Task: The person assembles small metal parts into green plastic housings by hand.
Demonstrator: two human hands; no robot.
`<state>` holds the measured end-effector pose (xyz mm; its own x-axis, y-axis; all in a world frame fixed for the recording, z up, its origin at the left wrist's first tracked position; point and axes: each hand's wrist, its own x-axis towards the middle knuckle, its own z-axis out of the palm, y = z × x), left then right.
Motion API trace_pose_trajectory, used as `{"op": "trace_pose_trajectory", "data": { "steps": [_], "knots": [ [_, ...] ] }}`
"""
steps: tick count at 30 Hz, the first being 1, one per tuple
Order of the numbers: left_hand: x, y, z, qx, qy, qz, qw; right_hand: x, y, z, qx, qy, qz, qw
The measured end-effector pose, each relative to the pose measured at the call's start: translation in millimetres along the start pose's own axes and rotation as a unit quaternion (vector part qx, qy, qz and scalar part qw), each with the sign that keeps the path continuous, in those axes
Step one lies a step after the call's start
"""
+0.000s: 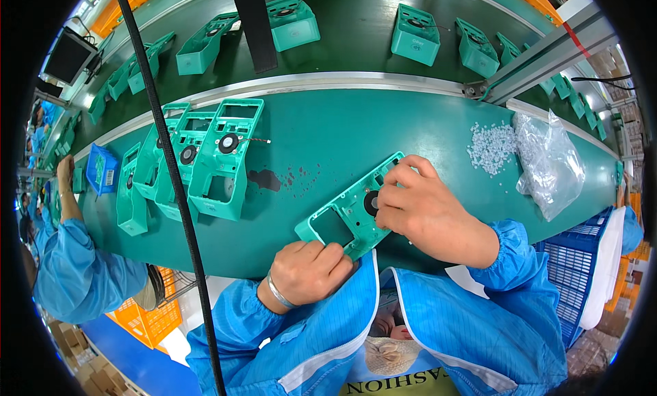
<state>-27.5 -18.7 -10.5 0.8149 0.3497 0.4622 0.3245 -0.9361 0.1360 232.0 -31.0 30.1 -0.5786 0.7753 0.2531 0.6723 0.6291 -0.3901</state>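
My left hand [306,273] is closed on the near end of a green plastic housing [350,210], which lies tilted on the bench close to my body. The housing has a large rectangular opening, and a round black fan [371,203] sits in it. Over that fan my right hand [424,208] has its fingers pinched together at the fan's right edge. Whatever is between those fingertips is hidden. Several more green housings with fans [227,144] stand grouped on the bench to the left, one with a short wire sticking out.
Small white plastic pieces [491,148] lie heaped beside a clear plastic bag [551,163] at right. Behind the bench, a conveyor [356,47] carries more housings. A black cable [179,184] hangs across the left. A co-worker's blue sleeve [75,266] and a blue bin [102,170] are farther left.
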Motion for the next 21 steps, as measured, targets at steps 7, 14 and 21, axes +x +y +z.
{"op": "trace_pose_trajectory", "data": {
  "steps": [7, 14, 21],
  "knots": [
    [-1, 2, -2, -0.012, -0.012, -0.008, 1.0, -9, 13, 9, 0.043, 0.01, 0.026, 0.999],
    [0, 2, -1, -0.002, -0.001, -0.002, 1.0, -12, 15, 7, 0.09, -0.008, 0.059, 0.994],
    [1, 2, 0, -0.001, 0.003, -0.003, 1.0, -3, 11, -2, 0.088, -0.057, 0.04, 0.994]
  ]
}}
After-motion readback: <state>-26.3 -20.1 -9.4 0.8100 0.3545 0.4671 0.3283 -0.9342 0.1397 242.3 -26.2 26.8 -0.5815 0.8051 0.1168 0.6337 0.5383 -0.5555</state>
